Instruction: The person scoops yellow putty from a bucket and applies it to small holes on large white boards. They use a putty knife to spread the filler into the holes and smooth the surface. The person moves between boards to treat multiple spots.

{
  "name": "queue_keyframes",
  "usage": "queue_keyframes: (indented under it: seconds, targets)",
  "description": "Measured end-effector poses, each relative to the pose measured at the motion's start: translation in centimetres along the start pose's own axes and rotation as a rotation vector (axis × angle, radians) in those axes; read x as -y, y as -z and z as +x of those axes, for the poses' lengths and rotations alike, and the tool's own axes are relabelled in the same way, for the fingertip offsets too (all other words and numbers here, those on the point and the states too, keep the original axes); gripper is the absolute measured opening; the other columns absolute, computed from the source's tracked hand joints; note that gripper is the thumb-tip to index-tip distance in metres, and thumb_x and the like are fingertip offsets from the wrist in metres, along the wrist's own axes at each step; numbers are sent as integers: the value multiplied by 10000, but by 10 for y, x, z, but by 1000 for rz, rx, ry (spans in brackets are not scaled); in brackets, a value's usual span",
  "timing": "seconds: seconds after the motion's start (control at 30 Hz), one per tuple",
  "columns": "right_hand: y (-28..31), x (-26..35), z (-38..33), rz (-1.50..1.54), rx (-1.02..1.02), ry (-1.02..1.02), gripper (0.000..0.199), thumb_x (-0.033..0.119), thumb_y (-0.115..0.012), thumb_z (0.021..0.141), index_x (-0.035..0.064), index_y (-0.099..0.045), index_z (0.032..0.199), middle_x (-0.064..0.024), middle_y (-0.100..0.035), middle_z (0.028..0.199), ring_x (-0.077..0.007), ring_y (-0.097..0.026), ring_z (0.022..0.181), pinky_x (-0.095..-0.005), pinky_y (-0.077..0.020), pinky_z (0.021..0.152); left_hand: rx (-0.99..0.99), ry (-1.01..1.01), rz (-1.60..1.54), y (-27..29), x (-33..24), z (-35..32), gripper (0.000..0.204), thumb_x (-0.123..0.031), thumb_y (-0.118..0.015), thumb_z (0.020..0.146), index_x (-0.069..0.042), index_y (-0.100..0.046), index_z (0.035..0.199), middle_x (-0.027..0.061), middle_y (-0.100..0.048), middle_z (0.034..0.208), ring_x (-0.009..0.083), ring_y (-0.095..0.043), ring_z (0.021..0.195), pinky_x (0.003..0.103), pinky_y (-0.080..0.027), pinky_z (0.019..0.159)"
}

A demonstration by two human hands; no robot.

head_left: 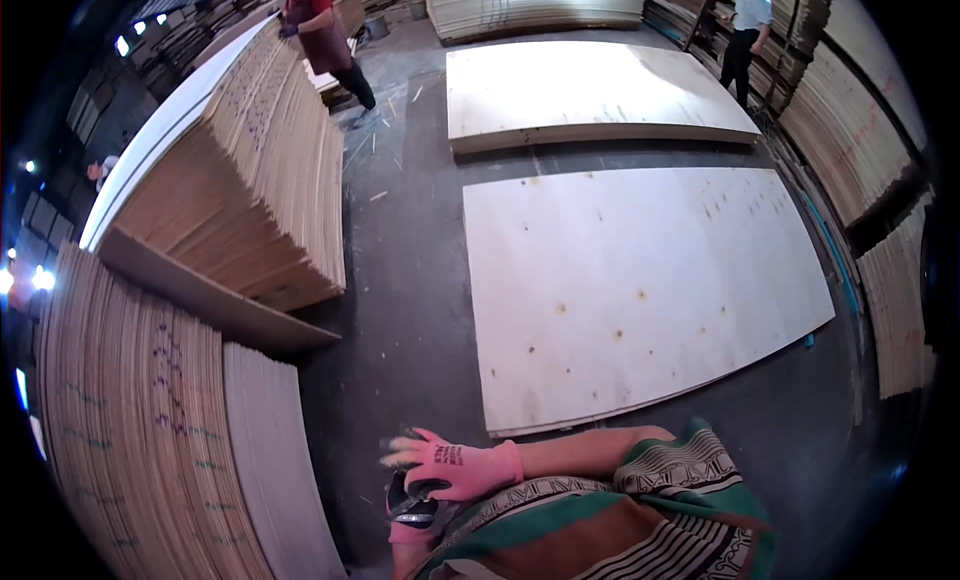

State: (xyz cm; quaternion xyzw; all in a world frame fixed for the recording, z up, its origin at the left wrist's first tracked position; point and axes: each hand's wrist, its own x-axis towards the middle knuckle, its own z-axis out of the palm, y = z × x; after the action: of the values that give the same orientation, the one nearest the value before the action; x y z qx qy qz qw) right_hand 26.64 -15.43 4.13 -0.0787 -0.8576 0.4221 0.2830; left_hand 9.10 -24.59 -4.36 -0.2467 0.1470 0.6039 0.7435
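Observation:
Both my hands are close together at the lower middle, in pink gloves with black-coated palms. My right hand (455, 471) reaches across from the right, its back turned up. Its fingers point left and are spread apart, with nothing visible in them. Just below it, my left hand (412, 510) rises from the lower edge, with black coating and a shiny patch showing. The right hand overlaps it, so the left fingers are largely hidden. Beyond my hands, a low stack of pale plywood sheets (640, 280) lies on the floor, with brown knots on its top sheet.
Tall stacks of thin wood sheets (130, 410) stand at left, with a larger stack (270, 170) behind. Another low plywood stack (600, 85) lies farther ahead. A person in red (325, 30) stands far left; another in white (748, 30) far right. Wood scraps (378, 196) litter the floor.

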Motion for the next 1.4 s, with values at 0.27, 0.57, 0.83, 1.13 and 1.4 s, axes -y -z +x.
queue_keyframes:
  seconds: [0.27, 0.57, 0.83, 1.13, 1.4]
  targets:
    - [101, -149, 119, 473, -746, -373, 276, 43, -531, 769, 12, -535, 1043, -130, -411, 1268, -228, -387, 1187, -305, -312, 969, 26, -192, 704, -68, -183, 98, 334, -181, -524, 821, -126, -524, 1151, 40, -506, 1221, 212, -494, 1091, 446, -380, 912]
    - [84, -371, 91, 648, -1175, -1129, 225, 166, -560, 797, 0, -620, 938, -15, -588, 775, -78, -516, 720, -213, -411, 657, 177, -18, 771, -221, -347, 266, 417, -122, -555, 789, -91, -469, 1196, 123, -449, 1262, 272, -445, 1148, 473, -373, 927]
    - [9, -415, -57, -151, -542, -1902, 161, 196, -551, 771, 53, -625, 771, -74, -565, 628, -160, -521, 517, -291, -419, 482, 198, 122, 890, -371, -311, 479, 395, -123, -521, 802, -48, -469, 1187, 114, -500, 1205, 261, -499, 1081, 480, -377, 936]
    - [212, -575, 24, 79, -877, -1787, 192, 249, -554, 788, 65, -609, 781, -85, -571, 678, -157, -550, 613, -305, -450, 582, 232, 257, 950, -509, -269, 704, 479, -117, -536, 783, -61, -413, 1243, 123, -432, 1276, 282, -419, 1169, 494, -350, 954]
    - [561, -771, 135, 391, -1598, -1212, 216, 234, -534, 744, 45, -635, 767, -59, -577, 638, -131, -506, 582, -280, -400, 563, 186, 103, 975, -590, -317, 882, 447, -137, -521, 805, -61, -426, 1236, 116, -412, 1301, 279, -432, 1160, 466, -365, 947]
